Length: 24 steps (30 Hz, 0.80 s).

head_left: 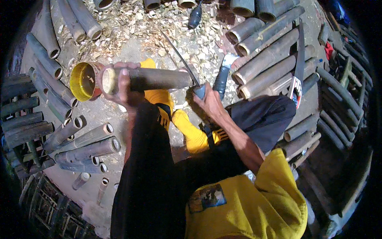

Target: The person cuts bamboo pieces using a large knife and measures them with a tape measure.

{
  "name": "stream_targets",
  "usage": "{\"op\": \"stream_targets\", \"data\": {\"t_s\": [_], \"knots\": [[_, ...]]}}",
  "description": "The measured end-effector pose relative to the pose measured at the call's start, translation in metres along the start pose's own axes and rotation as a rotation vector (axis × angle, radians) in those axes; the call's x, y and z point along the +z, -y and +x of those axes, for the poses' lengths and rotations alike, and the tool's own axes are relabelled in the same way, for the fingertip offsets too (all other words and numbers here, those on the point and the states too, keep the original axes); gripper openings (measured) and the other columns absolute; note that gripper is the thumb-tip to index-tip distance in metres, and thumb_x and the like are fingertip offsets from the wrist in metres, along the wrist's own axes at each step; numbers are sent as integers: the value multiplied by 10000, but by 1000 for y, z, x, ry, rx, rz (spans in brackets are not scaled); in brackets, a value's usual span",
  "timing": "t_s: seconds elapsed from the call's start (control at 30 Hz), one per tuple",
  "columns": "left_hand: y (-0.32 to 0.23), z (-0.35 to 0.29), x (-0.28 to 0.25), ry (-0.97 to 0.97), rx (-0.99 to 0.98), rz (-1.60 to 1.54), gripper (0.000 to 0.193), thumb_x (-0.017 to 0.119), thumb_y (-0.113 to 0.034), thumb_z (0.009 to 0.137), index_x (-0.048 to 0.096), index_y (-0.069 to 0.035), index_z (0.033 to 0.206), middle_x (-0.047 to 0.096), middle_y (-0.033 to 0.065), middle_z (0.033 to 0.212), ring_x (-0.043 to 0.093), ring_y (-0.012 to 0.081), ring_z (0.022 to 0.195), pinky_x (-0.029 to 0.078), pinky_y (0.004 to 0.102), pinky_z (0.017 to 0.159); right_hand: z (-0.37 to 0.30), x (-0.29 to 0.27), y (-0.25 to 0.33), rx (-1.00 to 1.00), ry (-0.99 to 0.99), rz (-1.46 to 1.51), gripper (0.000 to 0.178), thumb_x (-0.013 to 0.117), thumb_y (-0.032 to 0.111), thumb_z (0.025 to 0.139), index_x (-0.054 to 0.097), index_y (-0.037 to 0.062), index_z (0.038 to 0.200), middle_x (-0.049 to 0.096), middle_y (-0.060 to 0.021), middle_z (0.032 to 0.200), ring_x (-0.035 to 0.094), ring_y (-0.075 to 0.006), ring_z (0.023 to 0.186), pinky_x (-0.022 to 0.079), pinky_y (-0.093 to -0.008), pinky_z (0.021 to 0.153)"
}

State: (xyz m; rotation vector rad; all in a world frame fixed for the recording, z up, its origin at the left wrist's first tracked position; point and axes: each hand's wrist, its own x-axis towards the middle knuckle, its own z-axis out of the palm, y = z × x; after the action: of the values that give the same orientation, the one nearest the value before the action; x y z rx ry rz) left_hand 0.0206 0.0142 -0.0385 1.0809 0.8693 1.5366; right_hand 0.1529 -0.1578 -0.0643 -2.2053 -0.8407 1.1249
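My left hand point(126, 89) is wrapped around the left end of a short bamboo section point(159, 79), held roughly level above my feet. The pale end face of the bamboo is turned to the left, by my thumb. In my right hand point(211, 102) is a long, narrow-bladed knife point(180, 55), gripped by its dark grey-blue handle. Its blade slants up and to the left, crossing close to the bamboo's right end; whether the edge touches it I cannot tell. Beside my left fingers stands a round container point(79, 83), yellow inside.
Wood chips point(135, 24) cover the floor ahead. Bamboo sections lie in rows at right point(264, 77) and left point(89, 149). A tool with a dark wrapped handle point(221, 81) lies beyond my right hand. A hand saw point(299, 59) rests over the right-hand bamboo. My yellow-socked feet point(190, 133) are below.
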Motion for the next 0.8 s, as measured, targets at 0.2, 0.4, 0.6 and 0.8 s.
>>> {"op": "stream_targets", "data": {"t_s": [0.2, 0.4, 0.6, 0.8], "knots": [[3, 1, -5, 1, -29, -81, 415, 583, -138, 714, 414, 5, 1065, 571, 183, 731, 601, 271, 624, 517, 384, 610, -11, 3, 0, -310, -191, 282, 375, 664, 200, 777, 467, -59, 964, 615, -251, 748, 637, -395, 736, 497, -396, 629], [3, 7, -9, 217, 45, -26, 404, 570, -154, 721, 423, 17, 1056, 567, 174, 771, 607, 277, 655, 523, 403, 649, 2, 3, 0, -9, 37, 19, 409, 664, 191, 751, 465, -63, 1001, 614, -281, 759, 633, -409, 744, 497, -437, 651], [6, 3, -12, 208, 13, -146, 407, 595, -163, 722, 423, 25, 1040, 575, 171, 759, 618, 279, 650, 526, 380, 616, -11, 5, 0, -286, -146, 269, 396, 666, 205, 760, 467, -46, 994, 621, -241, 738, 652, -348, 712, 503, -404, 644], [10, 5, -11, 315, 54, -156, 451, 637, -184, 715, 419, -5, 1067, 579, 165, 773, 620, 287, 670, 523, 398, 645, 3, 3, -1, -55, -2, 39, 373, 682, 198, 748, 504, -43, 970, 619, -248, 757, 648, -360, 721, 501, -392, 629]]}}
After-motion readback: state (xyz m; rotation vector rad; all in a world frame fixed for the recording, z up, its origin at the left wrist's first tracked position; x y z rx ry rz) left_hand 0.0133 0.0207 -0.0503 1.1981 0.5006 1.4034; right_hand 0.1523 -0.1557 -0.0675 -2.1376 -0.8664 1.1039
